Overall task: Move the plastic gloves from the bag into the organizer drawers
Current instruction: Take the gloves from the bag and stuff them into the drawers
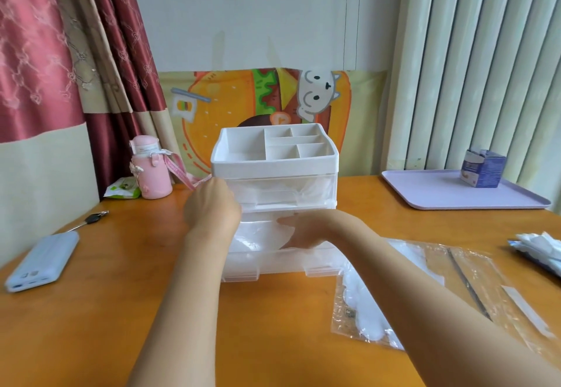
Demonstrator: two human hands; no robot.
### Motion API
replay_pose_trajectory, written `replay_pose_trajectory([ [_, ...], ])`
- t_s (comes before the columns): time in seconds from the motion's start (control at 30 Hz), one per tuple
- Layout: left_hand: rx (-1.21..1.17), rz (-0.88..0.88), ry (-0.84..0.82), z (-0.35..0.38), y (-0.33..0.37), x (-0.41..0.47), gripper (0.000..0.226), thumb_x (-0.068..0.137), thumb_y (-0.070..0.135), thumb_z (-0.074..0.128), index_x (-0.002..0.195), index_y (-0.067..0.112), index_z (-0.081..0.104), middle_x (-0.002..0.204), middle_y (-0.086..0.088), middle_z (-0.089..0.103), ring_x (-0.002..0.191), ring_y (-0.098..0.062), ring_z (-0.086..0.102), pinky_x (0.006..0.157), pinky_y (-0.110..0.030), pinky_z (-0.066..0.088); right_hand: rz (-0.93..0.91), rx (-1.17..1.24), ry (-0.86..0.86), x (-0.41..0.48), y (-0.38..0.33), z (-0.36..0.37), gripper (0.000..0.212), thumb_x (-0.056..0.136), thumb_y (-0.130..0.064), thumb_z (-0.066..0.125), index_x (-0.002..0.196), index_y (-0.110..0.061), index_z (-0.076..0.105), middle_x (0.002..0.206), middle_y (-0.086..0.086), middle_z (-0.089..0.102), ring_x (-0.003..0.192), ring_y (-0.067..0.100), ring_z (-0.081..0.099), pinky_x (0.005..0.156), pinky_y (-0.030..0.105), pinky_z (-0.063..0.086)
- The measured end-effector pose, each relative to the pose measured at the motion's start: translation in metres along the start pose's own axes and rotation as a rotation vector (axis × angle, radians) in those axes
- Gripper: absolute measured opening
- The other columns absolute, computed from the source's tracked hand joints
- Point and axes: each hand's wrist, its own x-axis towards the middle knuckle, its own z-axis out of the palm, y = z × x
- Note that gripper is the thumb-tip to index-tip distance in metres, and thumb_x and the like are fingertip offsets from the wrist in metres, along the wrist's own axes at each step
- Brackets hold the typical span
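Note:
A white organizer (pixel 274 162) with clear drawers stands at the middle of the wooden table. Its lower drawer (pixel 279 260) is pulled out toward me and holds a filmy plastic glove (pixel 258 239). My right hand (pixel 306 232) reaches into that drawer and presses on the glove with flat fingers. My left hand (pixel 212 207) rests against the organizer's left side at the level of the upper drawer (pixel 282 194), which holds more thin plastic. The clear bag (pixel 425 292) lies flat on the table to the right, with white gloves inside, partly hidden by my right forearm.
A pink bottle (pixel 150 171) and a green packet (pixel 121 191) stand at the back left. A key (pixel 91 220) and a pale blue power bank (pixel 42 260) lie left. A lilac tray (pixel 455 195) with a blue box (pixel 482 168) sits at the back right. White packets (pixel 540 250) lie at the right edge.

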Motion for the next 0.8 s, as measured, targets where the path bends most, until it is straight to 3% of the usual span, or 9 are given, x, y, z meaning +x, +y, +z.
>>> replay_pose_trajectory([
  [0.07, -0.069, 0.132, 0.002, -0.009, 0.009, -0.006, 0.017, 0.082, 0.005, 0.068, 0.08, 0.021, 0.062, 0.08, -0.011, 0.053, 0.074, -0.03, 0.048, 0.064, -0.027, 0.037, 0.01, -0.002, -0.017, 0.006, -0.002, 0.001, 0.063, 0.098, -0.041, 0.048, 0.15, -0.015, 0.023, 0.153, 0.006, 0.031, 0.137, 0.025, 0.033, 0.108, 0.03, 0.028],
  [0.13, -0.158, 0.223, -0.161, -0.01, 0.017, -0.013, 0.018, 0.081, 0.006, 0.067, 0.07, 0.019, 0.063, 0.07, -0.008, 0.053, 0.065, -0.026, 0.046, 0.057, -0.023, 0.038, 0.014, 0.0, -0.026, 0.011, -0.004, 0.002, 0.065, 0.097, -0.042, 0.049, 0.15, -0.016, 0.023, 0.153, 0.005, 0.031, 0.138, 0.024, 0.033, 0.108, 0.03, 0.028],
  [0.2, -0.107, 0.219, -0.37, -0.002, 0.022, -0.017, 0.009, 0.086, 0.014, 0.066, 0.087, 0.011, 0.075, 0.086, -0.009, 0.069, 0.074, -0.022, 0.06, 0.059, -0.021, 0.042, 0.004, 0.008, -0.031, 0.014, -0.006, 0.004, 0.064, 0.097, -0.04, 0.049, 0.151, -0.017, 0.023, 0.154, 0.004, 0.031, 0.138, 0.024, 0.033, 0.107, 0.031, 0.029],
  [0.3, 0.083, 0.184, -0.609, 0.019, 0.02, -0.015, 0.033, 0.09, 0.023, 0.061, 0.118, 0.006, 0.065, 0.103, -0.007, 0.064, 0.082, -0.019, 0.055, 0.067, -0.025, 0.042, 0.01, 0.07, -0.007, 0.015, -0.007, 0.008, 0.064, 0.098, -0.034, 0.049, 0.152, -0.017, 0.02, 0.156, 0.003, 0.025, 0.141, 0.024, 0.028, 0.109, 0.031, 0.027],
  [0.37, 0.096, 0.161, -0.68, 0.024, 0.015, -0.012, 0.046, 0.092, 0.027, 0.059, 0.134, 0.009, 0.053, 0.124, -0.007, 0.059, 0.099, -0.021, 0.054, 0.078, -0.026, 0.042, 0.039, 0.169, 0.003, 0.013, -0.005, 0.008, 0.065, 0.098, -0.027, 0.049, 0.153, -0.02, 0.016, 0.158, 0.002, 0.02, 0.143, 0.024, 0.024, 0.111, 0.032, 0.025],
  [0.43, 0.107, 0.17, -0.713, 0.028, 0.011, -0.009, 0.062, 0.091, 0.04, 0.06, 0.143, 0.013, 0.042, 0.142, -0.004, 0.049, 0.12, -0.022, 0.051, 0.094, -0.028, 0.04, 0.068, 0.326, 0.023, 0.01, -0.002, 0.006, 0.063, 0.097, -0.015, 0.049, 0.152, -0.022, 0.02, 0.157, 0.004, 0.024, 0.14, 0.026, 0.028, 0.11, 0.034, 0.028],
  [0.53, 0.088, 0.176, -0.741, 0.032, 0.013, -0.008, 0.076, 0.081, 0.062, 0.062, 0.14, 0.017, 0.046, 0.134, -0.002, 0.055, 0.115, -0.022, 0.054, 0.098, -0.033, 0.044, 0.082, 0.381, 0.053, 0.008, 0.001, -0.001, 0.053, 0.099, -0.019, 0.044, 0.149, -0.019, 0.03, 0.152, 0.007, 0.031, 0.136, 0.028, 0.032, 0.108, 0.035, 0.028],
  [0.67, 0.151, 0.21, -0.728, 0.038, 0.02, -0.008, 0.05, 0.091, 0.043, 0.06, 0.13, 0.013, 0.053, 0.124, -0.006, 0.059, 0.108, -0.023, 0.056, 0.09, -0.031, 0.045, 0.054, 0.415, 0.063, 0.007, 0.002, -0.004, 0.048, 0.101, -0.028, 0.042, 0.147, -0.019, 0.035, 0.153, 0.002, 0.031, 0.139, 0.027, 0.029, 0.111, 0.038, 0.026],
  [0.8, 0.235, 0.233, -0.714, 0.043, 0.027, -0.008, 0.039, 0.096, 0.022, 0.053, 0.133, 0.009, 0.052, 0.116, -0.009, 0.058, 0.101, -0.022, 0.054, 0.083, -0.029, 0.043, 0.02, 0.354, 0.016, -0.005, 0.003, -0.013, 0.043, 0.102, -0.018, 0.039, 0.144, -0.023, 0.041, 0.152, 0.0, 0.035, 0.138, 0.026, 0.033, 0.112, 0.041, 0.029],
])
